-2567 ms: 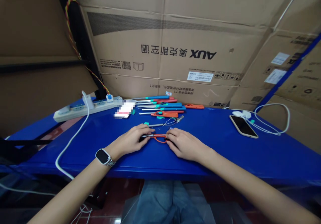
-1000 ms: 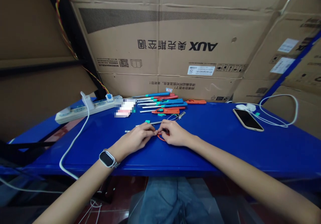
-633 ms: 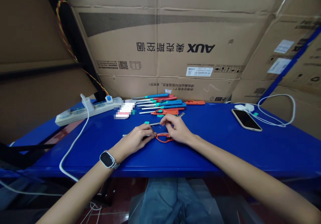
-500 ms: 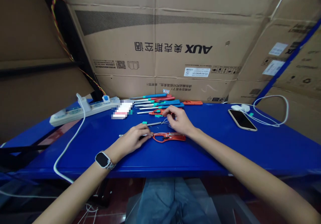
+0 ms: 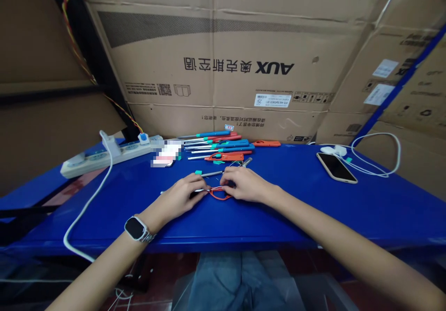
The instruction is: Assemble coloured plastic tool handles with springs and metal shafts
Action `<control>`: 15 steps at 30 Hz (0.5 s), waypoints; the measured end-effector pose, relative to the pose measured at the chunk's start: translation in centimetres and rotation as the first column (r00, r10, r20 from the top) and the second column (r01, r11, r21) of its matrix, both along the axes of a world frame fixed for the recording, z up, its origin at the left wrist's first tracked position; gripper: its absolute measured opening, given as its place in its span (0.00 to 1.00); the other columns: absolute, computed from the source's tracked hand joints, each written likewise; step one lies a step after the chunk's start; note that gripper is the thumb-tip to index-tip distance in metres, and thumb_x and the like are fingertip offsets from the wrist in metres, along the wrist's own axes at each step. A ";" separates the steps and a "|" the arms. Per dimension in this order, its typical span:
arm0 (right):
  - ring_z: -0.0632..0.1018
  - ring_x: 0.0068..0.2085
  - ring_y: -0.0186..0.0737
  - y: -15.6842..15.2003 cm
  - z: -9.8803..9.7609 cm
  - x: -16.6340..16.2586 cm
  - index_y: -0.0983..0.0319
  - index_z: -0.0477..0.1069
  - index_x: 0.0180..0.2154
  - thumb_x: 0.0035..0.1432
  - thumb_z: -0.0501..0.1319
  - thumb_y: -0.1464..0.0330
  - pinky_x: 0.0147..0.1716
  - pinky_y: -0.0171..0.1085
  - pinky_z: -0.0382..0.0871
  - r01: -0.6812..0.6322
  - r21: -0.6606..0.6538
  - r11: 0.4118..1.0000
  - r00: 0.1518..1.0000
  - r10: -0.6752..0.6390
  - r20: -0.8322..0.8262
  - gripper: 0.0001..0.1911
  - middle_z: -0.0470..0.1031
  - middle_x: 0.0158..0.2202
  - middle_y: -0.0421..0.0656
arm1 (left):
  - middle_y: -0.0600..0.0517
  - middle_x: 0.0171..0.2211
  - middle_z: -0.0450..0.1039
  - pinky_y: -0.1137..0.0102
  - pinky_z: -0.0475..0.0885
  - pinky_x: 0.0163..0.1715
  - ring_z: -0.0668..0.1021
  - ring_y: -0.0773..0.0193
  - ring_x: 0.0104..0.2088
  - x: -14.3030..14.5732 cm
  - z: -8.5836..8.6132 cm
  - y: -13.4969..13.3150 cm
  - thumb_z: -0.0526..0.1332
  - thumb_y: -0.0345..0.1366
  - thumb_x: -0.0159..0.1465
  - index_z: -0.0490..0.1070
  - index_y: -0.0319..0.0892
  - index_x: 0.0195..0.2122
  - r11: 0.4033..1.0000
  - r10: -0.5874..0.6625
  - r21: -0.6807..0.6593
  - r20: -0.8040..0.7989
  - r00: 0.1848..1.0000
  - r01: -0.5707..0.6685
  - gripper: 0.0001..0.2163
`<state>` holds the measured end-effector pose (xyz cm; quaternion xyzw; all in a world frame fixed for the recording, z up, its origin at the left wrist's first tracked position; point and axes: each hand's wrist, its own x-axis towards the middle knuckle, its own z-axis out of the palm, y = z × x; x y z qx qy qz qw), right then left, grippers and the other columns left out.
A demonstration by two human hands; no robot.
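Observation:
An orange stick lighter [image 5: 220,198] with its body opened lies on the blue table. My left hand [image 5: 184,191] is closed around its metal tube, near where the tube meets the orange body. My right hand [image 5: 242,183] lies over the lighter's handle and hides most of it. Its thumb and index finger are pinched at the trigger loop, where a thin white wire runs; what exactly they grip is too small to make out. Just beyond my hands is a thin grey rod [image 5: 212,174] with a green piece [image 5: 198,172] at its left end.
Several blue and red stick lighters [image 5: 223,147] lie in a row at the back, with an orange one [image 5: 266,143] beside them. A power strip [image 5: 104,155] is at left. A phone [image 5: 336,167] and white cable [image 5: 397,150] lie at right. Cardboard [image 5: 209,36] stands behind.
My right hand has come down and toward me, from the loose wires beyond the lighter to its trigger loop, covering the handle. My left hand stays on the tube. The view has shifted slightly.

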<state>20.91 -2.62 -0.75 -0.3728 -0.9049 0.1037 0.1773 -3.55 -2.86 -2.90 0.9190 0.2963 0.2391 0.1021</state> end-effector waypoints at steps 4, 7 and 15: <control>0.74 0.35 0.36 0.0 -0.2 0.0 0.62 0.75 0.36 0.63 0.60 0.72 0.32 0.34 0.61 -0.012 0.040 0.999 0.999 0.010 0.030 0.05 0.75 0.38 0.44 | 0.48 0.39 0.74 0.67 0.73 0.41 0.76 0.59 0.41 0.0 0.1 -0.2 0.54 0.36 0.71 0.75 0.43 0.41 1.000 0.008 0.016 0.007 1.000 -0.009 0.10; 0.74 0.34 0.36 -0.4 -0.1 0.1 0.63 0.74 0.37 0.64 0.58 0.72 0.30 0.34 0.60 -0.042 0.103 0.994 0.995 0.031 0.099 0.06 0.74 0.39 0.45 | 0.48 0.39 0.73 0.66 0.72 0.41 0.75 0.59 0.41 0.1 0.1 -0.2 0.54 0.36 0.71 0.75 0.43 0.40 0.999 0.014 0.029 -0.009 1.000 -0.014 0.10; 0.73 0.31 0.34 -0.2 0.1 0.0 0.64 0.74 0.29 0.56 0.60 0.78 0.32 0.33 0.63 -0.034 -0.052 0.998 0.998 0.031 -0.050 0.06 0.75 0.31 0.42 | 0.47 0.38 0.73 0.65 0.73 0.42 0.74 0.59 0.40 0.2 0.1 -0.2 0.52 0.36 0.72 0.75 0.42 0.39 0.999 0.012 0.049 -0.030 0.999 -0.010 0.12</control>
